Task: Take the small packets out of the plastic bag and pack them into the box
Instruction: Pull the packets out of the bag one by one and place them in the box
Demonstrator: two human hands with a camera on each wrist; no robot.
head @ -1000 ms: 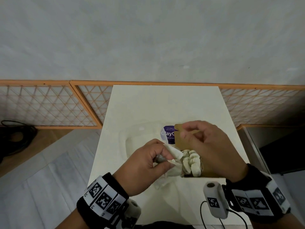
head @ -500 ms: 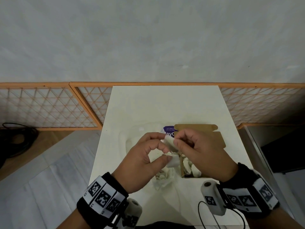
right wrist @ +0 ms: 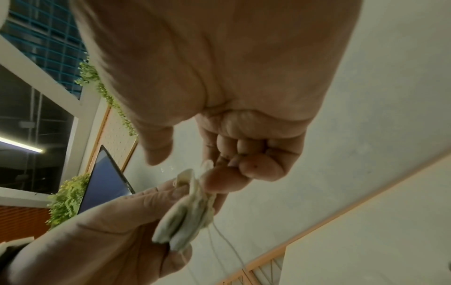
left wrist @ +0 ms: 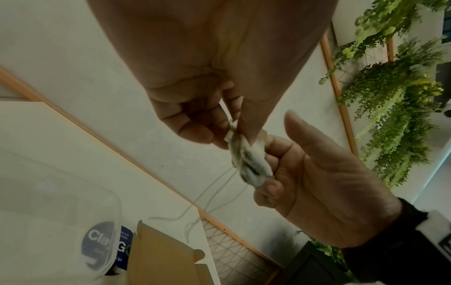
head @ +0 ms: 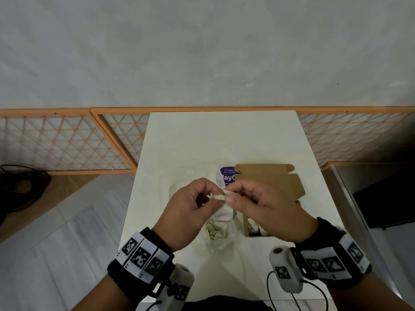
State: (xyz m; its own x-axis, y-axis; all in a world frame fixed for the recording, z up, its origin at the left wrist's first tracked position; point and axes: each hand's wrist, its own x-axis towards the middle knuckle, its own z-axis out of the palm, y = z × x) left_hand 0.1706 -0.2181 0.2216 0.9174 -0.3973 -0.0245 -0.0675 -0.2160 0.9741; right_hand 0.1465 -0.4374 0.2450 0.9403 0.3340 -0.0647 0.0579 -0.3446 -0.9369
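Note:
Above the middle of the white table (head: pixel 224 140), my left hand (head: pixel 213 194) and right hand (head: pixel 229 195) meet, and both pinch a small bunch of white packets (head: pixel 221 196). The left wrist view shows the packets (left wrist: pixel 249 160) between my left hand (left wrist: pixel 219 133) and right hand (left wrist: pixel 267 152), with thin threads hanging below. In the right wrist view my right hand (right wrist: pixel 207 173) nips the top of the packets (right wrist: pixel 187 212). The clear plastic bag (head: pixel 219 232), holding more packets, lies under my hands. The brown cardboard box (head: pixel 247 227) stands open on the right, its lid (head: pixel 269 178) folded back.
A clear plastic tub with a purple label (head: pixel 225 176) sits behind my hands, left of the box lid. Orange lattice panels (head: pixel 67 142) flank the table on both sides. A black cable (head: pixel 22 185) lies on the floor at the left. A dark cabinet (head: pixel 381 198) stands at the right.
My right hand left the box lid and came over to my left hand. Both hands now hold the packets together, a little further from the box.

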